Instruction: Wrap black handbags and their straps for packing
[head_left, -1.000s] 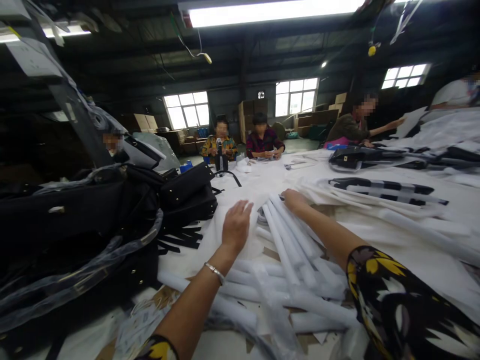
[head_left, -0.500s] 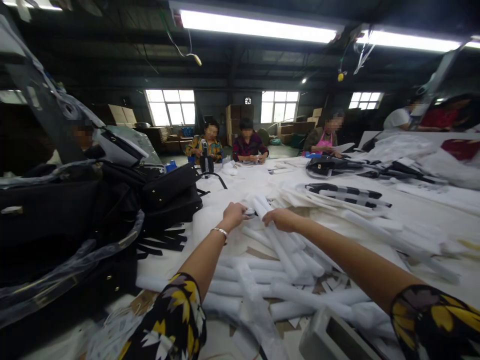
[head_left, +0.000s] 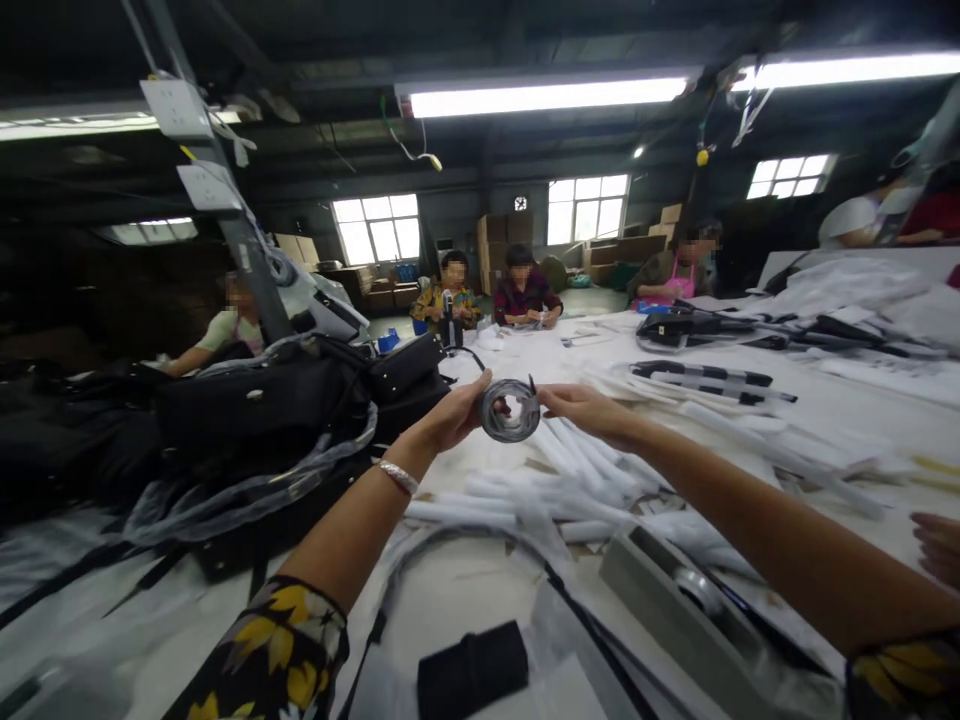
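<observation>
A greyish roll of tape (head_left: 491, 425) is held up in front of me, its round hole facing my eyes. My left hand (head_left: 456, 412) grips it by the left side, thumb on top and fingers partly hidden behind. At the opposite rim my right hand (head_left: 574, 405) pinches the roll's edge, where a small dark bit sticks up. Beneath both hands lies a heap of white foam tubes (head_left: 570, 460). Closer to me are a grey tape dispenser (head_left: 645, 575), a plastic-wrapped black strap (head_left: 442, 537) and a folded black piece (head_left: 472, 668).
Black handbags (head_left: 292, 385) are piled at the left, beside a metal post (head_left: 251, 260). Several people sit around the white table (head_left: 600, 345). Another person's hand (head_left: 937, 548) shows at the right edge. Black bag parts (head_left: 697, 325) and white wrapping (head_left: 847, 285) lie at the right.
Both hands have come away from the white foam tubes, and the tape roll is now raised between them. The view has shifted, showing more of the near table and the dispenser.
</observation>
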